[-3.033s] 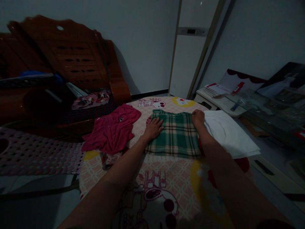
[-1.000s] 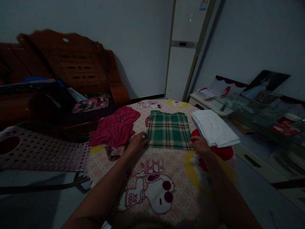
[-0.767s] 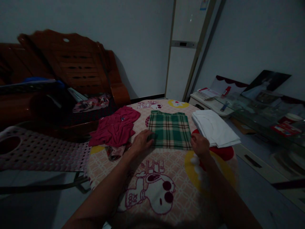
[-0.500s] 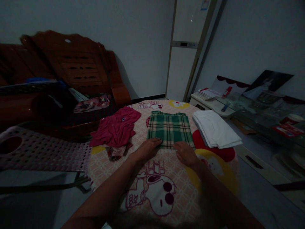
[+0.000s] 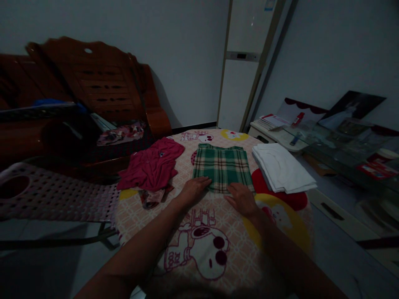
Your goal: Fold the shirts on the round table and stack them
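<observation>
A folded green plaid garment (image 5: 222,166) lies flat in the middle of the round table. My left hand (image 5: 195,189) rests on its near left corner, fingers stretched out over the cloth. At the near edge, right of centre, my right hand (image 5: 241,198) touches the fabric with its fingers extended and the thumb apart. To the left lies a loosely crumpled magenta shirt (image 5: 152,166), with a patterned cloth (image 5: 152,198) showing from under it. A folded stack of white cloth (image 5: 282,168) sits on the right side.
A patterned tablecloth (image 5: 246,257) covers the table. On the left stand a woven chair (image 5: 77,199) and a carved wooden sofa (image 5: 93,83). A glass-topped cabinet (image 5: 330,145) with several items is on the right; a tall white air conditioner (image 5: 238,91) stands behind.
My left hand has shifted slightly up on the plaid garment's edge. The fingers of my right hand have spread and lie a little further onto the cloth.
</observation>
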{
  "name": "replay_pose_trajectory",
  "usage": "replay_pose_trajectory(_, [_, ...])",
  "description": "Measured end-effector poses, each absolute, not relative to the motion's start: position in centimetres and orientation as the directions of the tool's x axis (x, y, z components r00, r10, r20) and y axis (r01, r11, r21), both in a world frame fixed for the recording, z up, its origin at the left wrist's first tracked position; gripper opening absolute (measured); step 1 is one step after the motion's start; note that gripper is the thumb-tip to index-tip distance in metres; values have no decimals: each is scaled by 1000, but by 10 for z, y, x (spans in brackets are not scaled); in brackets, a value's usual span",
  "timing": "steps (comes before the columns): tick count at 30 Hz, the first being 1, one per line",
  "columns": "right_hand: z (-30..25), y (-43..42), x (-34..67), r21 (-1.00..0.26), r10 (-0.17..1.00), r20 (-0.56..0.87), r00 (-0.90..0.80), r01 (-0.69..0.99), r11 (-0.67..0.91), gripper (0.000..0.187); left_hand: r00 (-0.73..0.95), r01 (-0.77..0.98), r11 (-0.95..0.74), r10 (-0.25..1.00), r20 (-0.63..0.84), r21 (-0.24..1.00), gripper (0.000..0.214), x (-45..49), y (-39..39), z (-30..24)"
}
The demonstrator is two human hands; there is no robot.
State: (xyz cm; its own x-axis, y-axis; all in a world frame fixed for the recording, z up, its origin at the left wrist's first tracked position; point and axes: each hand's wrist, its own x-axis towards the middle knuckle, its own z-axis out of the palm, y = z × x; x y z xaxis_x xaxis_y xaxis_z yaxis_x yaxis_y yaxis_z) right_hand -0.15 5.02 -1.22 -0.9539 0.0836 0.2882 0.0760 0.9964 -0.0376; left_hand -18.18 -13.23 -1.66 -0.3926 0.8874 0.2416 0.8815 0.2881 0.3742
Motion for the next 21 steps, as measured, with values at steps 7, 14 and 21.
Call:
replay_pose_trajectory(7, [-12, 42, -11, 10, 144, 267, -953, 152, 988, 24, -514, 804, 394, 837, 186, 446, 30, -185, -130, -15])
replay_pose_trajectory(14, [-11, 64, -7, -54, 312, 230, -922, 308, 950, 28, -459, 796, 301, 866, 198, 525, 42, -193, -138, -19])
replay_pose_trajectory(21, [10, 83, 5, -419, 201, 81, -976, 150, 896, 29, -379, 649, 263, 925, 3, 714, 45, -203, -159, 24])
